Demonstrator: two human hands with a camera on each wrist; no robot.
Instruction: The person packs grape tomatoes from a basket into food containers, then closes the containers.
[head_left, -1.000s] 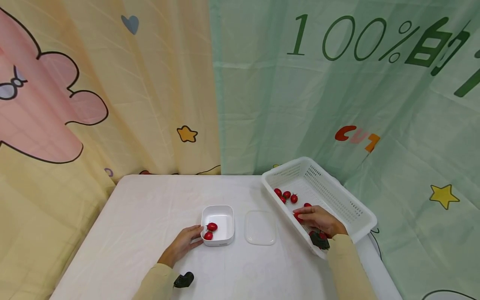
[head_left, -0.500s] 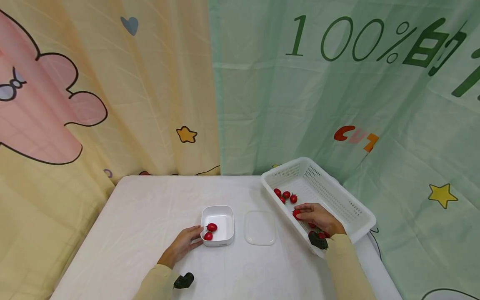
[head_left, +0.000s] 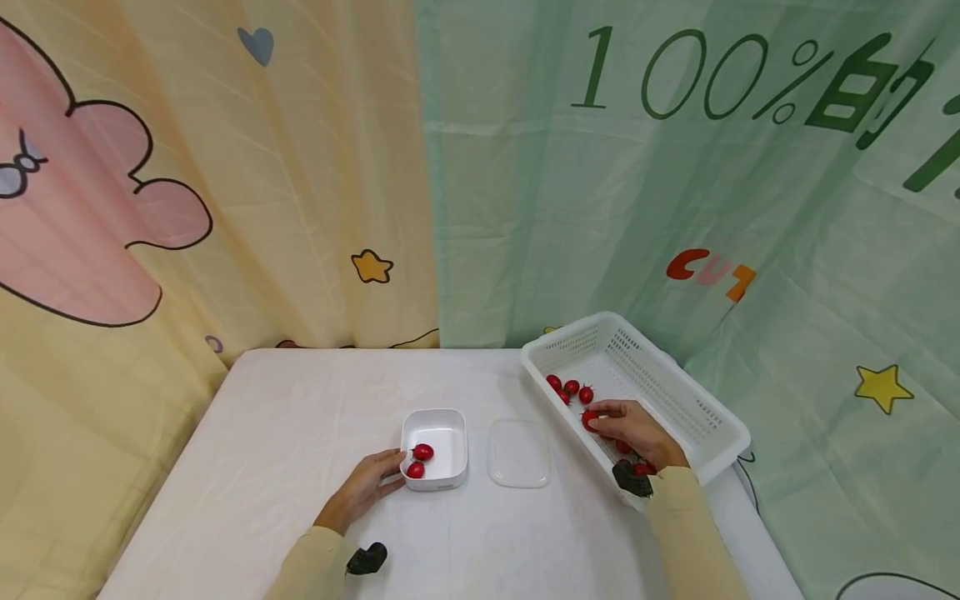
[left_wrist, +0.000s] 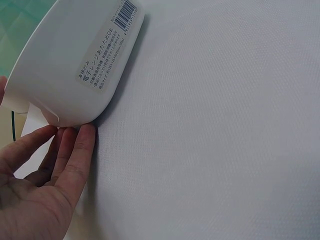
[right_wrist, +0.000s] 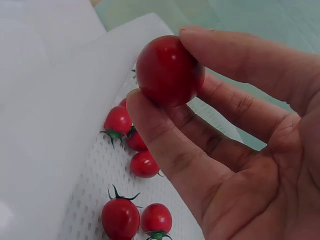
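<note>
My right hand [head_left: 633, 429] pinches a red cherry tomato [right_wrist: 167, 70] between thumb and fingertips, above the white perforated basket [head_left: 705, 425]. Below it in the right wrist view, several more cherry tomatoes with green stems lie in the basket, among them one tomato [right_wrist: 120, 219] near the bottom edge. My left hand [head_left: 363, 492] rests its fairly straight fingers against the left side of a small white square container [head_left: 453, 446]. Inside that container lie two cherry tomatoes [head_left: 423, 452]. The left wrist view shows fingertips at the lower corner of the labelled container wall.
A translucent square lid [head_left: 519, 454] lies on the white-covered table [head_left: 487, 542] between container and basket. Curtains [head_left: 525, 208] hang behind the table. A dark cable [head_left: 750, 483] runs down beside the basket at the right.
My right hand has moved slightly up and left with the pinched cherry tomato, which now shows more clearly. The left hand and the container stay in place.
</note>
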